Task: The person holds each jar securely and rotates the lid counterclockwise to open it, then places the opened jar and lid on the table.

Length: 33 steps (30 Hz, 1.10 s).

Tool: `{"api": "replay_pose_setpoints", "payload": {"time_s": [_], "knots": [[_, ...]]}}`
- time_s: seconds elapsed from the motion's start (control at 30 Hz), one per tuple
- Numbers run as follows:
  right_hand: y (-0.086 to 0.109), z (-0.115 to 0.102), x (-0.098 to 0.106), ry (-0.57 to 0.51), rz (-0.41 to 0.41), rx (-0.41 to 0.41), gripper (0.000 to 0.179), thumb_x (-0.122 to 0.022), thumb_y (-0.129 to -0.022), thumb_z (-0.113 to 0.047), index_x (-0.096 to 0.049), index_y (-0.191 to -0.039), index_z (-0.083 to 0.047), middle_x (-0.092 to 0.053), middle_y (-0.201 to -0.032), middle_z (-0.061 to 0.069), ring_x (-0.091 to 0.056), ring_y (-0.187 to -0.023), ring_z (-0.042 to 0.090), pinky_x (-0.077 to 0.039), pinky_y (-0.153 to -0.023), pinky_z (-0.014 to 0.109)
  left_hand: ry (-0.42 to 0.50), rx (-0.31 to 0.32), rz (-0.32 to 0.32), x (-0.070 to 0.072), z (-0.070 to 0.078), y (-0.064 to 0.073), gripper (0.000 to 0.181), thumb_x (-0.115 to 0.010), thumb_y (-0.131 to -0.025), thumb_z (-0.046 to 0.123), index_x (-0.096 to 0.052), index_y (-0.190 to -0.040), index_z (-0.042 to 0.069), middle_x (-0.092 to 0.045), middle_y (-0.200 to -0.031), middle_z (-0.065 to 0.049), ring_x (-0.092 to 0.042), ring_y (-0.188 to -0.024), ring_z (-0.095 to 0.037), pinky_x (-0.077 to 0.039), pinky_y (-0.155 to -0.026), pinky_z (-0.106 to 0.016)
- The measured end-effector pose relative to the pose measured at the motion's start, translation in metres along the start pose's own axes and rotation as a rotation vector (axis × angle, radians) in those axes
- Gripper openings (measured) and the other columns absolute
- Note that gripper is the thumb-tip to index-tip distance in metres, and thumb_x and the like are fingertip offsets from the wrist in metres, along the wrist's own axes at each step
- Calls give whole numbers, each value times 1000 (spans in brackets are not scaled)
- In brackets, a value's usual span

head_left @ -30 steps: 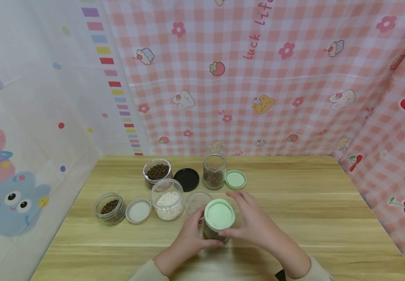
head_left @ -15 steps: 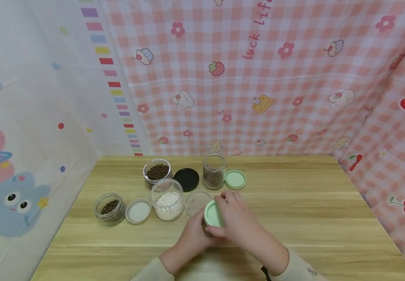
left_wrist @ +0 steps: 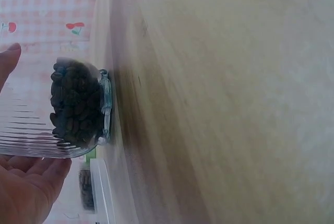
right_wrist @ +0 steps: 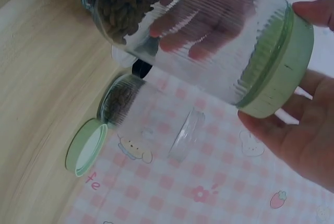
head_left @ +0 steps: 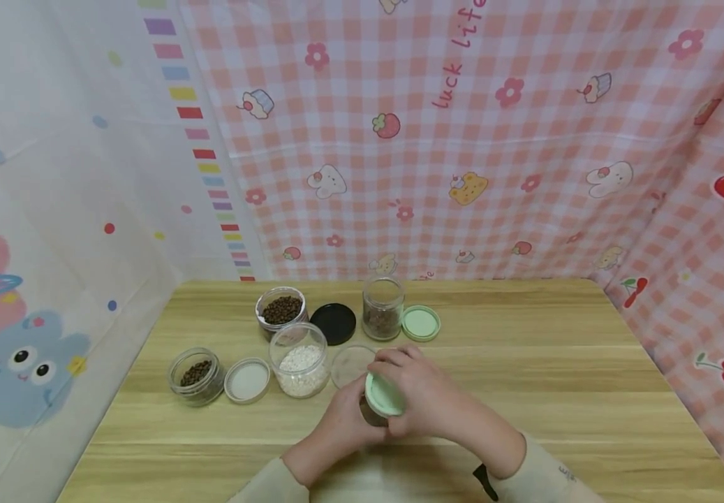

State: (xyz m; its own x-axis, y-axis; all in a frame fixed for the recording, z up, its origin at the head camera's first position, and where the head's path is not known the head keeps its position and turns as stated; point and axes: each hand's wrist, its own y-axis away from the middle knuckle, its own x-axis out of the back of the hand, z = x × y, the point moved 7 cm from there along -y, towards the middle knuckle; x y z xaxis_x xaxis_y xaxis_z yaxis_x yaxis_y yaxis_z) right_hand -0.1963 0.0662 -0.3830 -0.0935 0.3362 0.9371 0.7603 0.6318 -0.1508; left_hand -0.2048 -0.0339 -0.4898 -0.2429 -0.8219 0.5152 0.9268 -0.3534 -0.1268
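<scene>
My left hand (head_left: 344, 423) wraps round the side of a ribbed glass jar (right_wrist: 214, 75) that stands low over the table. Dark brown coffee beans (left_wrist: 75, 104) fill its bottom part, as the left wrist view shows. A light green lid (head_left: 382, 397) sits on the jar's mouth. Fingers and thumb of my right hand (head_left: 427, 391) grip the lid's rim from the right, covering part of it in the head view. Seen from the right wrist, the lid lies flush along the glass.
Behind my hands lie a clear lid (head_left: 350, 365) and an open jar of white flakes (head_left: 301, 370). Farther back stand a bean jar (head_left: 281, 311), a black lid (head_left: 333, 323), another glass jar (head_left: 383, 314) and a green lid (head_left: 421, 323). At left are a small bean jar (head_left: 196, 377) and a white lid (head_left: 247, 381).
My right hand has come in from the right and closed over the green lid, its fingers shifting leftward across the top. My left hand stays on the jar.
</scene>
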Motion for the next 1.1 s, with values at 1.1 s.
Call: {"api": "replay_pose_setpoints", "payload": {"time_s": [1.1], "knots": [[4, -8, -4, -11, -98, 103, 66, -81, -60, -18, -59, -122, -26, -51, -133, -5, -42, -128, 23, -42, -99, 47, 36, 4, -37, -3, -6, 2, 70, -84, -66, 35, -52, -127, 21, -59, -121, 5, -56, -109, -11, -48, -96, -32]]}}
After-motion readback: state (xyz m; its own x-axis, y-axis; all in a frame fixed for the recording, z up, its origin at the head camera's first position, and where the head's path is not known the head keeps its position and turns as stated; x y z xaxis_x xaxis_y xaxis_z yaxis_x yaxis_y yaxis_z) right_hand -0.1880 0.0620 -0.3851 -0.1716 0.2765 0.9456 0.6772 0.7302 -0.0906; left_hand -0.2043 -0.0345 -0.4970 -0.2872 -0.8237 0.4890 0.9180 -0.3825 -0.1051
